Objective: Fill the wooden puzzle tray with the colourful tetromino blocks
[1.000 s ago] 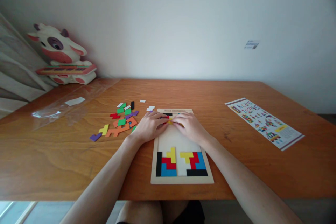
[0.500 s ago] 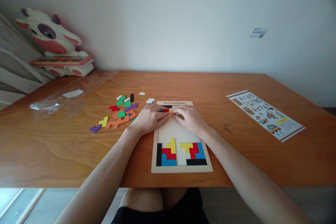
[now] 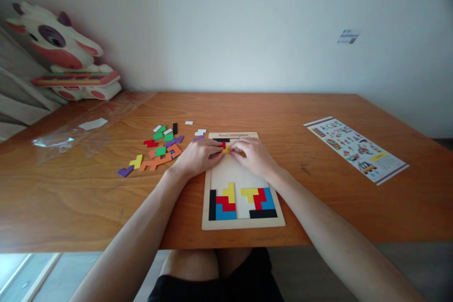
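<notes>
Between both hands' fingers, yellow piece, apparently touching right fingertips.

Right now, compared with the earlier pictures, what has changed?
Chiefly the viewpoint: the whole scene sits higher in the picture. The left hand and right hand have shifted slightly at most around the yellow piece near the far end of the puzzle board; no grip is visibly taken or released. The near-end pieces, loose pieces and printed leaflet stayed put.
</notes>
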The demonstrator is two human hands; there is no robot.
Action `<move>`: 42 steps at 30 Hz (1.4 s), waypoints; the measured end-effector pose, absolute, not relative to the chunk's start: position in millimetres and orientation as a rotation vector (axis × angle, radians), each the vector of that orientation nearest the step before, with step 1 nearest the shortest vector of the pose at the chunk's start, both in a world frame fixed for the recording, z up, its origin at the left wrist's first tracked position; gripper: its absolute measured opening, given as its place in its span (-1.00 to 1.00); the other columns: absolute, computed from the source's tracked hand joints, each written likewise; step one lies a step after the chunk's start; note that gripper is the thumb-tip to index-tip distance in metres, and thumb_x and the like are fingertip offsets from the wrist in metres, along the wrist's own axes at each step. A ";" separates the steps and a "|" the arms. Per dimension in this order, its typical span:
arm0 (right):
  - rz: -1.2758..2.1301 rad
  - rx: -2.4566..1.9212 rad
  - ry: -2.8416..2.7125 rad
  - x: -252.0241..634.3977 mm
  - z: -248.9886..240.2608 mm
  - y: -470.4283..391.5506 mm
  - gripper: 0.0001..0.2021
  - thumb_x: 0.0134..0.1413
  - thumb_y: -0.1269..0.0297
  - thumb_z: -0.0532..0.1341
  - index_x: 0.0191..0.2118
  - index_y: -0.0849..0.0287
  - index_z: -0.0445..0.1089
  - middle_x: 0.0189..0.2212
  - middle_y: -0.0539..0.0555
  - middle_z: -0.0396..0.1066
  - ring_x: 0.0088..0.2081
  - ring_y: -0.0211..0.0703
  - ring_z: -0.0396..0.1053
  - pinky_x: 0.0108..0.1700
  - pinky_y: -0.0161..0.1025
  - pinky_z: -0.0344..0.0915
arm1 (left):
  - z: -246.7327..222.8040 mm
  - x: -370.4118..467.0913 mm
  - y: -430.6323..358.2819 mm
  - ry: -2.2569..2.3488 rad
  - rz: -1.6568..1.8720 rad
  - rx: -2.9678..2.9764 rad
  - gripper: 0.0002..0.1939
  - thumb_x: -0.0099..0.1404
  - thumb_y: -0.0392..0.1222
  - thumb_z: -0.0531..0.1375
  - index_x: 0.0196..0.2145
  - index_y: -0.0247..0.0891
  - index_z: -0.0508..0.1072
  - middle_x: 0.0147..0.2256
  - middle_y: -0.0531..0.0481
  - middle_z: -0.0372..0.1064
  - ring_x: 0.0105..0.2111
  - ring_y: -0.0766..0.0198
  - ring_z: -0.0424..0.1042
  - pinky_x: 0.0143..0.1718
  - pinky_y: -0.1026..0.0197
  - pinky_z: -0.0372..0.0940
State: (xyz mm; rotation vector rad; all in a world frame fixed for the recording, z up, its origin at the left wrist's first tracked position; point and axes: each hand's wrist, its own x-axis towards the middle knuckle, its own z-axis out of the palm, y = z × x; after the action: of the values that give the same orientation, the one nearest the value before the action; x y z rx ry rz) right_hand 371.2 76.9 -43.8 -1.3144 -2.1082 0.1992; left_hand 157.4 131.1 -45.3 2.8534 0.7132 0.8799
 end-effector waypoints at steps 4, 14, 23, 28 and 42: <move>0.197 -1.333 -2.100 369.3 -41.4 75.0 -0.93 0.18 0.41 0.30 -0.24 0.11 0.51 -0.21 0.06 0.59 -0.15 -0.06 0.50 -0.02 -0.05 0.31 | -44.1 157.3 131.2 0.717 0.888 2.881 -0.75 0.39 -0.15 0.15 -0.28 -0.22 0.64 -0.19 -0.10 0.59 -0.20 0.18 0.58 -0.16 0.18 0.49; 0.170 -1.363 -2.103 366.2 -41.1 74.1 -0.89 0.15 0.45 0.31 -0.22 0.13 0.51 -0.16 0.07 0.58 -0.09 -0.03 0.49 -0.03 -0.05 0.29 | -44.8 156.8 131.1 0.729 0.942 2.879 -0.79 0.36 -0.16 0.19 -0.26 -0.24 0.63 -0.19 -0.09 0.60 -0.21 0.19 0.59 -0.16 0.21 0.50; 0.194 -1.357 -2.091 367.2 -43.1 73.6 -0.92 0.18 0.40 0.30 -0.21 0.10 0.49 -0.15 0.06 0.56 -0.15 -0.08 0.47 -0.04 -0.05 0.30 | -42.6 157.5 129.3 0.758 0.950 2.891 -0.79 0.36 -0.16 0.18 -0.25 -0.27 0.61 -0.22 -0.11 0.60 -0.25 0.18 0.59 -0.20 0.20 0.49; 0.221 -1.335 -2.084 367.4 -43.5 74.3 -0.91 0.18 0.44 0.29 -0.24 0.11 0.49 -0.17 0.04 0.57 -0.12 -0.08 0.48 -0.03 -0.06 0.31 | -43.2 156.1 130.3 0.801 0.902 2.863 -0.80 0.35 -0.15 0.19 -0.23 -0.28 0.60 -0.21 -0.12 0.59 -0.23 0.15 0.58 -0.17 0.16 0.48; 0.140 -1.300 -1.992 368.2 -40.6 73.5 -0.90 0.18 0.37 0.28 -0.18 0.11 0.47 -0.19 0.08 0.56 -0.15 -0.06 0.49 -0.05 -0.05 0.33 | -32.7 147.9 131.0 1.245 0.931 2.840 -0.69 0.41 -0.18 0.07 0.02 -0.26 0.47 -0.04 -0.15 0.50 -0.04 0.06 0.46 0.02 0.04 0.37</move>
State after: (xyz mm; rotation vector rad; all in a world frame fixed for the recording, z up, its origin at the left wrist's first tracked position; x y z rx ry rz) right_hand 368.2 73.5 -40.6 -1.3002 -1.9923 0.1400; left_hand 147.9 131.0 -32.7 2.8398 1.2448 0.9305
